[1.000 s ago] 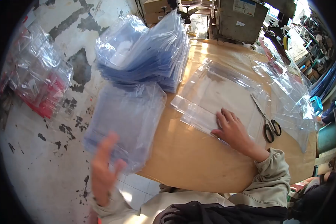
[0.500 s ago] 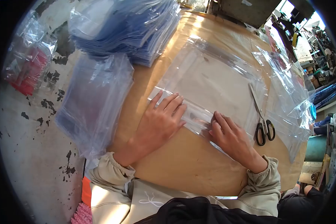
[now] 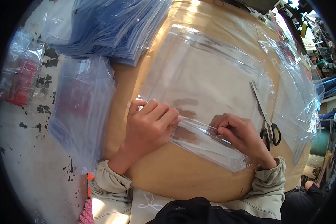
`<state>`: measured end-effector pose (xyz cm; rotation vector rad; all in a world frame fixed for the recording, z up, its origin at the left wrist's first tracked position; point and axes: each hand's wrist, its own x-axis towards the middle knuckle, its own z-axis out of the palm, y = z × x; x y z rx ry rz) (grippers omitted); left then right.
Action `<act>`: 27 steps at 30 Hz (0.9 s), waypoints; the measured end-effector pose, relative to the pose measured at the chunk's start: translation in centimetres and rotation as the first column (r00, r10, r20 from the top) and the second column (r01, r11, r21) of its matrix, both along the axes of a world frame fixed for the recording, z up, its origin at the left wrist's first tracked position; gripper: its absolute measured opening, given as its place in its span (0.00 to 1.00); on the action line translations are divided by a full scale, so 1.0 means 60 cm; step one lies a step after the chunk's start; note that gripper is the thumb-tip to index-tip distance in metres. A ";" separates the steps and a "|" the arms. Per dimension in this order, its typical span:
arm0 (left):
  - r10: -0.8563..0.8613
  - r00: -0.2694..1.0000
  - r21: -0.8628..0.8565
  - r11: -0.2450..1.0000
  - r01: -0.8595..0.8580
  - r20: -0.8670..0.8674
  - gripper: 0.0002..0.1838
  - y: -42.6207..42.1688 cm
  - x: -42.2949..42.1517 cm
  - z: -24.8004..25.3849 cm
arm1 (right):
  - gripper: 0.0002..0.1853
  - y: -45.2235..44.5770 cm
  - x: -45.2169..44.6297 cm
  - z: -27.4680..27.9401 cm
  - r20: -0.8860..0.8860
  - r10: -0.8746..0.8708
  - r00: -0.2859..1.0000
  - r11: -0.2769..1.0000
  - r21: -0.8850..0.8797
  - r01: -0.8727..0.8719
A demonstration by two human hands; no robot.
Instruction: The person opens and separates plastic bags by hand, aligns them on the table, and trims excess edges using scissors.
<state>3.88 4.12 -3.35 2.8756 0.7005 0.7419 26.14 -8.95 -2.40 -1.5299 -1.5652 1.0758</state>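
A large clear plastic bag (image 3: 212, 82) lies flat on the brown table (image 3: 168, 168). My left hand (image 3: 149, 123) has its fingers curled over the bag's near left edge. On the near edge, right of centre, my right hand (image 3: 240, 134) pinches the plastic between thumb and fingers, and a strip of it is slightly raised between the two hands. Black-handled scissors (image 3: 265, 117) lie on the bag's right part, with the handles beside my right hand.
A tall stack of bluish plastic bags (image 3: 112, 30) stands at the back left, with a smaller pile (image 3: 82, 112) nearer. Loose clear plastic (image 3: 295, 93) lies on the right. Packets with red (image 3: 24, 78) are at far left. A person's knee (image 3: 310, 184) shows at lower right.
My left hand came over from the left pile to the bag's near edge, then its fingers curled. My right hand went from resting flat to pinching. The view has shifted.
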 end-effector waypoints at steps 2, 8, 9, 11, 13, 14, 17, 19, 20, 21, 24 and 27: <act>-0.006 0.999 -0.009 1.000 0.006 0.036 0.08 0.002 0.002 -0.001 | 0.03 0.000 0.005 -0.002 -0.148 0.012 0.989 0.991 -0.129 -0.031; -0.001 1.000 0.017 1.000 0.001 0.000 0.08 -0.001 0.003 -0.005 | 0.06 -0.010 0.012 0.028 -0.309 0.008 0.951 0.937 -0.329 -0.115; -0.004 1.000 0.008 1.000 0.004 0.010 0.08 -0.001 0.003 -0.006 | 0.06 -0.012 0.016 0.033 -0.265 0.037 0.964 0.943 -0.311 -0.121; -0.009 1.000 -0.014 1.000 0.009 0.030 0.08 0.001 0.004 -0.007 | 0.08 -0.013 0.022 0.045 -0.171 0.091 0.981 0.951 -0.276 -0.137; -0.018 0.999 -0.017 1.000 0.019 0.051 0.07 0.000 0.005 -0.006 | 0.08 -0.014 0.020 0.055 -0.123 0.078 0.989 0.944 -0.311 -0.113; -0.022 0.998 -0.018 1.000 0.023 0.061 0.07 0.000 0.005 -0.006 | 0.08 -0.015 0.020 0.057 -0.100 0.073 0.992 0.939 -0.328 -0.102; -0.020 0.999 -0.005 1.000 0.020 0.032 0.07 -0.001 0.000 -0.007 | 0.07 -0.013 0.020 0.056 -0.120 0.047 0.992 0.929 -0.359 -0.088; 0.029 0.996 0.050 0.998 -0.033 0.082 0.08 -0.002 -0.002 0.000 | 0.06 -0.011 0.024 0.059 -0.158 0.036 0.987 0.927 -0.364 -0.092; 0.052 0.993 0.076 0.995 -0.061 0.107 0.09 -0.001 -0.004 0.006 | 0.06 -0.011 0.028 0.061 -0.177 0.031 0.984 0.926 -0.366 -0.095; 0.119 0.979 0.045 0.991 -0.128 0.167 0.09 0.001 -0.007 0.014 | 0.06 -0.010 0.036 0.062 -0.225 0.006 0.974 0.922 -0.375 -0.092; 0.244 0.872 -0.231 0.960 -0.156 0.425 0.09 0.011 -0.015 0.024 | 0.05 -0.011 0.077 0.062 -0.393 -0.069 0.917 0.911 -0.400 -0.103; 0.424 0.696 -0.721 0.664 0.196 0.580 0.07 0.007 -0.013 -0.007 | 0.05 -0.012 0.118 0.051 -0.552 -0.124 0.824 0.897 -0.417 -0.144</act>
